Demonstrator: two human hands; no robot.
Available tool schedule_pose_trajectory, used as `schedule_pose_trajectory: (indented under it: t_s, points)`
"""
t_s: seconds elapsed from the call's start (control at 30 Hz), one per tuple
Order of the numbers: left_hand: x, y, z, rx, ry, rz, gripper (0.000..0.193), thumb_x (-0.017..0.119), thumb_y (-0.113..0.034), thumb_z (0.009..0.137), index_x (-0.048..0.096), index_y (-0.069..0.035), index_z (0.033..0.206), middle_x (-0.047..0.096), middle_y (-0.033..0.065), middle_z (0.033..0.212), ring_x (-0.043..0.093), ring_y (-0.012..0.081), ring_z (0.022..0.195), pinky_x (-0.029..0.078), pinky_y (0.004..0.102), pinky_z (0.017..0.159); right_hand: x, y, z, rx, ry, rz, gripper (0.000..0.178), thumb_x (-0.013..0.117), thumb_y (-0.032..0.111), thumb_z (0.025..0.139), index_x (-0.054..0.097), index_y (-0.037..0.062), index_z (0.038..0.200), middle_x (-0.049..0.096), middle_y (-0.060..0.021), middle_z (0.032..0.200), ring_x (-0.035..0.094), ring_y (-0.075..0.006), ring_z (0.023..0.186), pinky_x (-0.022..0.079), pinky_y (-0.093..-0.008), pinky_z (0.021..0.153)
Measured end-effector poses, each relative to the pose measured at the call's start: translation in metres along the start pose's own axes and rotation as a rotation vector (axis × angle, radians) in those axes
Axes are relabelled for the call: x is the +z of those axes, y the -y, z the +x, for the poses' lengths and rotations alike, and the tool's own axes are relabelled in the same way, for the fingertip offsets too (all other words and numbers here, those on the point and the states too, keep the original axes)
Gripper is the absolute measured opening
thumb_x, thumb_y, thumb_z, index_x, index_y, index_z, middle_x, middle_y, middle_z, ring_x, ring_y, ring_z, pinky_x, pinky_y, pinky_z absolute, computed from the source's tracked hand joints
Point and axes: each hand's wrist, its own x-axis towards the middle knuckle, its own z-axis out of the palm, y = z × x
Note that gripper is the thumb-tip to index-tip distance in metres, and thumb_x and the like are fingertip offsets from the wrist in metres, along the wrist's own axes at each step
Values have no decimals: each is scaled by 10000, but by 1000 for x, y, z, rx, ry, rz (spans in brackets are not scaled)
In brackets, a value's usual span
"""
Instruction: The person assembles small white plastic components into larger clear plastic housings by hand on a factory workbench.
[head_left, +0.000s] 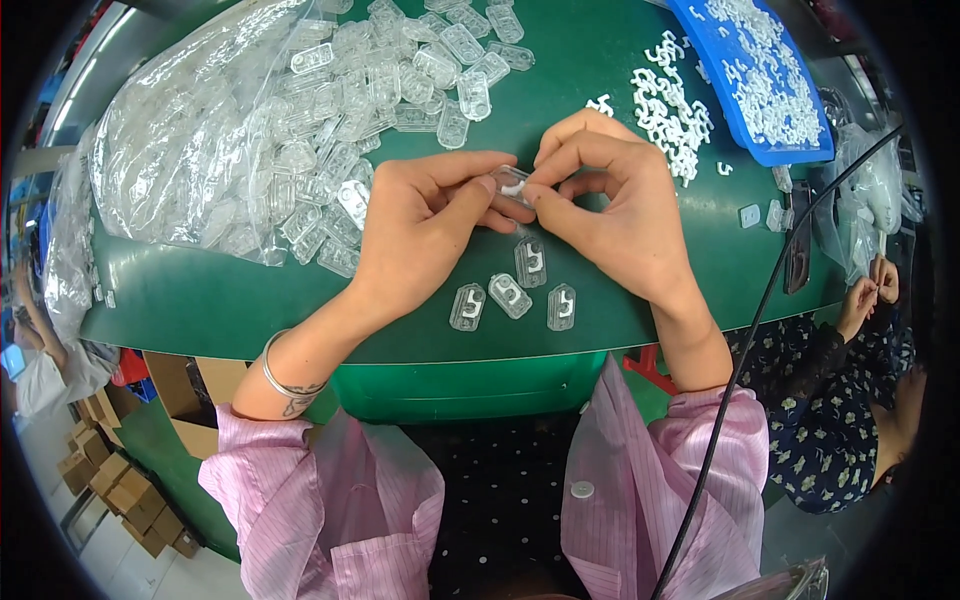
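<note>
Right now I am pinching a small clear case between the thumb and fingers of my left hand, which is gripping the case's nine o'clock end. My right hand is narrowing to a thumb-and-forefinger pinch at the three o'clock end; whether it is gripping the case itself or the white curved piece showing there, I cannot tell.

Taking the held case as the centre of the dial, four filled cases are lying near six o'clock on the green table, each carrying a white curved piece. A heap of clear cases is spreading at ten to eleven o'clock, and a plastic bag packed with more is bulging between nine and ten. Toward two o'clock, loose white pieces are lying in a scatter; beyond them a blue tray is holding many more. A black cable is slanting across from three o'clock to five. At four o'clock a co-worker is sitting with both hands close together, and cardboard boxes are standing toward eight o'clock.
</note>
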Motion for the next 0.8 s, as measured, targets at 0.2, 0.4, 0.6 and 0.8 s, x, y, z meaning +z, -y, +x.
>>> schedule_pose_trajectory:
  t_s: [0.2, 0.4, 0.6, 0.8]
  points:
    - [6, -1, -3, -40, 1, 66, 244, 541, 6, 928, 610, 100, 1142, 692, 154, 910, 677, 172, 816, 558, 255, 708, 5, 2, -1, 30, -50, -67, 78, 705, -14, 690, 630, -32, 700, 599, -73, 812, 591, -120, 625, 495, -239, 508]
    - [4, 0, 0, -21, -20, 62, 203, 573, 0, 917, 606, 111, 1084, 694, 155, 864, 691, 159, 775, 560, 234, 678, 7, 1, 0, 23, -39, -232, 112, 696, 25, 736, 604, -27, 772, 579, -97, 766, 578, -174, 584, 455, -293, 493]
    - [4, -5, -2, 28, 26, 23, 140, 577, 26, 904, 614, 101, 1016, 685, 127, 808, 679, 136, 710, 543, 218, 624, 4, 0, -4, -41, 87, -71, 125, 643, 60, 805, 558, -17, 754, 562, -112, 651, 552, -231, 552, 442, -330, 508]
    - [-16, -21, -2, -108, 198, 141, 72, 621, 5, 881, 633, 66, 918, 662, 90, 732, 630, 121, 593, 482, 234, 526, -24, 10, 5, -53, 262, -196, 59, 663, 19, 819, 625, -25, 825, 613, -71, 705, 575, -142, 609, 455, -253, 538]
